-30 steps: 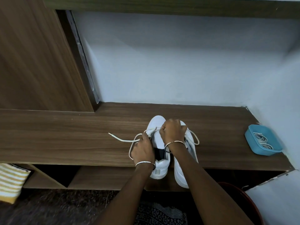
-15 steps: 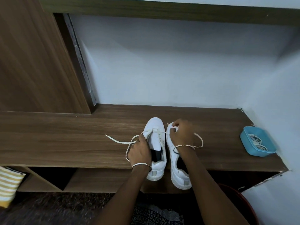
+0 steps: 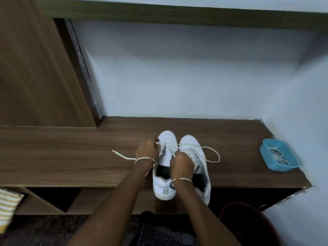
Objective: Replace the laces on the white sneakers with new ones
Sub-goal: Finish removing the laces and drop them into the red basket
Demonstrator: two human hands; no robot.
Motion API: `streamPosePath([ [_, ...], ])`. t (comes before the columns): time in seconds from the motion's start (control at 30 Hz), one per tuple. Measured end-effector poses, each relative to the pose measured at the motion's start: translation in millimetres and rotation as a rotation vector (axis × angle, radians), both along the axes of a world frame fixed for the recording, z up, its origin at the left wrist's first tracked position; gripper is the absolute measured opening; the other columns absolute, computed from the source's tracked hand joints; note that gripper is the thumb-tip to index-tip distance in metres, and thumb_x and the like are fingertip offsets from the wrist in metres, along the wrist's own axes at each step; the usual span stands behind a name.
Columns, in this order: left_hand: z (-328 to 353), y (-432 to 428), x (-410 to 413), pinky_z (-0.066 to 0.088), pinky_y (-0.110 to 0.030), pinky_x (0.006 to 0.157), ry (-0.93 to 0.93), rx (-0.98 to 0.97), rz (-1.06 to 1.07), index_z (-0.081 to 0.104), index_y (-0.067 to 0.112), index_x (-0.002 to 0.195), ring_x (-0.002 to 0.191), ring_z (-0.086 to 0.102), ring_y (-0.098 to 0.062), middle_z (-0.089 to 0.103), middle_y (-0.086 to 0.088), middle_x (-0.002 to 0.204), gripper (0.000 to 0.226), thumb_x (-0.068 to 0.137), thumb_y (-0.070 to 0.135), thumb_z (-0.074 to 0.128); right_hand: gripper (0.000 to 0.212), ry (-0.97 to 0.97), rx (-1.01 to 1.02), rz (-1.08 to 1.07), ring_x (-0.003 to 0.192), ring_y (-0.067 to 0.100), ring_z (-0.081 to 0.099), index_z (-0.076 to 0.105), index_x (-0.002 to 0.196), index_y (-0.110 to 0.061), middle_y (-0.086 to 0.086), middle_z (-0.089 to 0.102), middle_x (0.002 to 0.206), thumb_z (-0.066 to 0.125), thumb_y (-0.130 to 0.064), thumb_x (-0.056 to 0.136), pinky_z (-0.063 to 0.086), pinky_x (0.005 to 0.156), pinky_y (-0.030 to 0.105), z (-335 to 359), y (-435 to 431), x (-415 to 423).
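Two bare hands work close together, not touching, over a pair of white low-top sneakers. The left hand (image 3: 147, 150) has its fingers curled at the left flank of the left-hand white sneaker (image 3: 167, 137), near the toe, closed on the flat white lace (image 3: 125, 156). That lace's free end trails out from under the wrist to the left across the wood. The right hand (image 3: 181, 165) is just to the right and nearer, its fingers bent and pinching the same lace over the left sneaker's tongue, between the two shoes. Each wrist carries a thin metal bangle, one on the left (image 3: 144, 158) and one on the right (image 3: 182, 179).

From the farthest eyelets of the left sneaker the lace crosses the toe of the right-hand white sneaker (image 3: 189, 142) and lies in a loose loop on the wood to its right. Both sneakers stand side by side, touching, toes pointing far. Their heels overhang the near edge of the long brown wood-grain shelf (image 3: 71, 157).

Well apart, at the shelf's right end, sits a small blue plastic tray (image 3: 282, 168) holding a bundle of coiled white laces (image 3: 277, 155). A pale wall (image 3: 177, 77) rises behind the shelf, and a tall brown wooden panel (image 3: 35, 68) stands on the far left. Near and low on the left hangs a yellow-and-white striped cloth (image 3: 7, 205). The rim of a dark red round tub (image 3: 230, 207) shows near right.
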State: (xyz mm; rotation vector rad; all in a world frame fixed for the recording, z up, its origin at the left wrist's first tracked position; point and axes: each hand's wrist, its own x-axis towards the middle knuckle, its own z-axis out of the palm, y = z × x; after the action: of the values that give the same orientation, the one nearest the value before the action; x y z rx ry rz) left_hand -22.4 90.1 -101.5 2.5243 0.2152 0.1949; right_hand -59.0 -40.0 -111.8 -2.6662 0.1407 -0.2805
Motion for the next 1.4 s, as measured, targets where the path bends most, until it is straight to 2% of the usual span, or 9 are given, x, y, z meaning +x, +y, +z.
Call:
streamPosePath([
  [0.33, -6.4, 7.1, 11.3, 0.042, -0.033, 0.067, 0.061, 0.042, 0.01, 0.063, 0.018, 0.093, 0.088, 0.062, -0.035, 0.068, -0.009, 0.092, 0.014, 0.094, 0.025, 0.051, 0.02, -0.017, -0.077, -0.04, 0.054, 0.031, 0.063, 0.065, 0.062, -0.009, 0.01, 0.062, 0.057, 0.078, 0.006, 0.063, 0.046, 0.047, 0.029, -9.1, 8.0, -2.2],
  [0.43, -10.9, 17.1, 7.9, 0.041, -0.034, 0.069, 0.011, -0.309, 0.181, 0.056, 0.017, 0.077, 0.077, 0.056, -0.028, 0.062, -0.004, 0.079, 0.018, 0.095, 0.019, 0.054, 0.029, -0.019, -0.033, -0.066, 0.046, 0.027, 0.059, 0.061, 0.054, -0.012, 0.007, 0.057, 0.05, 0.083, 0.007, 0.053, 0.043, 0.042, 0.027, -9.5, 8.8, -0.9],
  [0.6, 15.3, 43.4, 10.1, 0.047, -0.031, 0.063, -0.062, -1.537, 0.45, 0.05, 0.021, 0.086, 0.067, 0.07, -0.014, 0.075, 0.001, 0.073, 0.023, 0.104, 0.012, 0.038, 0.03, -0.029, -0.012, -0.081, 0.045, 0.025, 0.059, 0.062, 0.053, -0.012, 0.006, 0.057, 0.049, 0.085, 0.008, 0.049, 0.044, 0.04, 0.027, -11.7, 9.8, 0.5],
  [0.73, 38.8, 82.2, 4.3, 0.051, -0.034, 0.073, -0.141, -1.862, 0.452, 0.049, 0.019, 0.08, 0.066, 0.062, -0.012, 0.068, 0.002, 0.064, 0.032, 0.107, 0.016, 0.031, 0.032, -0.044, -0.024, -0.074, 0.044, 0.026, 0.059, 0.061, 0.053, -0.012, 0.006, 0.057, 0.049, 0.085, 0.008, 0.048, 0.045, 0.039, 0.027, -11.8, 9.8, 1.4],
  [0.8, 43.4, 94.9, 2.0, 0.046, -0.03, 0.06, -0.15, -1.8, 0.478, 0.045, 0.018, 0.072, 0.047, 0.043, -0.011, 0.049, 0.002, 0.055, 0.034, 0.105, 0.019, 0.036, 0.032, -0.051, -0.03, -0.08, 0.044, 0.026, 0.059, 0.061, 0.053, -0.012, 0.006, 0.057, 0.049, 0.085, 0.009, 0.049, 0.045, 0.04, 0.027, -12.6, 9.8, 1.0],
  [0.93, 37.6, 84.4, -6.4, 0.029, -0.012, 0.035, -0.143, -1.013, 0.332, 0.05, 0.021, 0.079, 0.032, 0.04, -0.001, 0.048, -0.001, 0.061, 0.021, 0.099, 0.014, 0.055, 0.03, -0.061, -0.054, -0.08, 0.046, 0.027, 0.059, 0.061, 0.054, -0.011, 0.007, 0.057, 0.05, 0.083, 0.01, 0.052, 0.047, 0.042, 0.029, -13.7, 9.4, 0.6],
  [1.13, 22.1, 56.5, -5.8, 0.052, -0.034, 0.081, 0.253, 0.293, -0.22, 0.069, 0.037, 0.1, 0.09, 0.061, -0.018, 0.058, 0.007, 0.096, 0.037, 0.078, 0.066, 0.06, 0.024, -0.017, -0.083, -0.08, 0.054, 0.03, 0.063, 0.064, 0.061, -0.008, 0.01, 0.062, 0.057, 0.076, 0.012, 0.062, 0.051, 0.049, 0.034, -12.5, 10.4, -1.9],
  [1.23, 20.7, 46.4, -1.8, 0.047, -0.033, 0.07, 0.205, 0.266, -0.175, 0.071, 0.025, 0.083, 0.086, 0.062, -0.026, 0.062, -0.001, 0.09, 0.027, 0.091, 0.047, 0.057, 0.026, -0.022, -0.071, -0.072, 0.053, 0.031, 0.063, 0.063, 0.059, -0.007, 0.012, 0.061, 0.056, 0.076, 0.015, 0.058, 0.051, 0.048, 0.032, -11.1, 10.1, -3.0],
  [1.4, 22.2, 29.7, 1.2, 0.031, -0.028, 0.054, 0.074, -0.705, 0.017, 0.051, 0.014, 0.061, 0.041, 0.041, -0.001, 0.051, 0.012, 0.045, 0.043, 0.103, 0.024, 0.051, 0.033, -0.063, -0.051, -0.081, 0.046, 0.029, 0.059, 0.06, 0.055, -0.009, 0.01, 0.058, 0.051, 0.081, 0.016, 0.048, 0.049, 0.043, 0.03, -13.4, 11.1, -0.3],
])
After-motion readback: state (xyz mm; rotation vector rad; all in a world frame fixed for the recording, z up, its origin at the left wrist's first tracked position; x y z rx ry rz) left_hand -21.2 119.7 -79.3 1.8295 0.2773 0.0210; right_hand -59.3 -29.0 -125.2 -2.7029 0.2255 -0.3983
